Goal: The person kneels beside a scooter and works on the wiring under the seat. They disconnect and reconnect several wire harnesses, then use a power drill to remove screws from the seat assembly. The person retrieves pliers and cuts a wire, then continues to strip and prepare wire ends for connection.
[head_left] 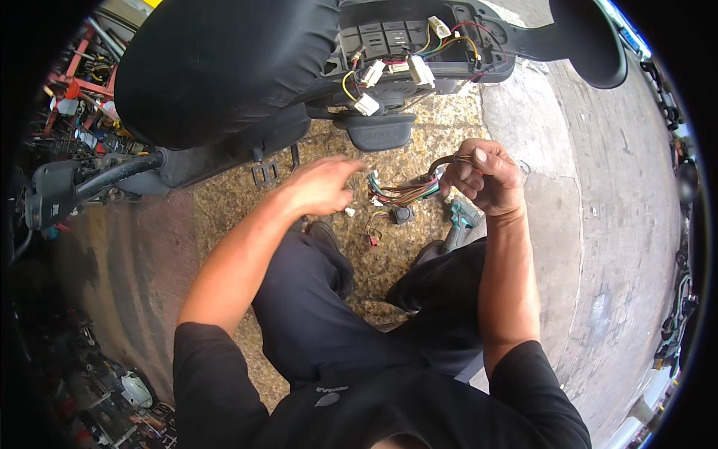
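Observation:
My right hand (486, 178) is closed around the dark sleeved end of a wiring harness (410, 193). Its loose multicoloured wires fan out toward the left, with small pale connectors at their tips. Just left of those tips is my left hand (323, 187), with its index finger stretched out and the thumb apart. A small white connector (350, 212) shows right below that thumb. Under the harness lie a round black part (402, 215) and a thin wire with a red connector (374, 240).
Ahead stands a scooter-like vehicle with a black seat (224, 67), an open compartment (389, 37), hanging white connectors (421, 71) and a pedal (265, 175). A teal power tool (461, 215) rests by my right foot. Cluttered parts (112, 382) line the left side.

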The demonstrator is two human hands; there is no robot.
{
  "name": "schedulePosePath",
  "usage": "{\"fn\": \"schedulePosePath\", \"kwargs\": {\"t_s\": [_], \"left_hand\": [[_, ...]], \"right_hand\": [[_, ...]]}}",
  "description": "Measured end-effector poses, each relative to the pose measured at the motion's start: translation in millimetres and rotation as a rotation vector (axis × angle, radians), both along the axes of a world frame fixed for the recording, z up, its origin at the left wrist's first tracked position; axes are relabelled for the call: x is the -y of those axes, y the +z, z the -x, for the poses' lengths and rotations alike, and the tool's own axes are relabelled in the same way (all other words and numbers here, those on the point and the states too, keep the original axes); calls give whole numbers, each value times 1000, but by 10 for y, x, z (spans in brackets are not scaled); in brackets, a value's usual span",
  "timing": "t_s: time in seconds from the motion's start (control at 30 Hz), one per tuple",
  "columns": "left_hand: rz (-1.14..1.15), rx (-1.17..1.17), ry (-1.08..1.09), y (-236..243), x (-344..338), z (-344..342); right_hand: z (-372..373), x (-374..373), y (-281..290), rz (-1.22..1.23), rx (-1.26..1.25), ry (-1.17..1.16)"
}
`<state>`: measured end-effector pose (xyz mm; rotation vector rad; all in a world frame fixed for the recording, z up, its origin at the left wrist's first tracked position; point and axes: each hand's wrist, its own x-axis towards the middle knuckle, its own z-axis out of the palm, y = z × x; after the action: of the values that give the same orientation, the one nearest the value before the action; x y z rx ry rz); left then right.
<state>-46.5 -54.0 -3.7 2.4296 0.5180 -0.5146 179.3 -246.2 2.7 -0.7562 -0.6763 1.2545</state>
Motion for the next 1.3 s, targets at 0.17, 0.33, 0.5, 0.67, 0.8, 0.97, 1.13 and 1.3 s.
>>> {"fn": "schedulePosePath", "kwargs": {"t_s": [0.17,0.33,0.5,0.67,0.8,0.97,1.13,1.3], "left_hand": [[-236,208,-214,-234,307,-300],[90,186,-91,16,277,-283],[292,266,254,269,377,-267],[383,312,331,154,270,-247],[503,348,382,42,164,-166],[604,378,385,91,138,-98],[347,271,334,200,154,-42],[-49,162,271,165,134,-36]], "right_hand": [[-59,54,14,-120,-136,4],[-183,78,-27,5,-268,-306],[-129,-67,-129,386,37,-343],[155,-167,-225,489,1317,-703],[309,-215,-235,228,1118,-269],[605,-355,-297,209,1130,146],[651,-301,-267,289,1159,82],[332,-269,-168,452,971,-41]]}}
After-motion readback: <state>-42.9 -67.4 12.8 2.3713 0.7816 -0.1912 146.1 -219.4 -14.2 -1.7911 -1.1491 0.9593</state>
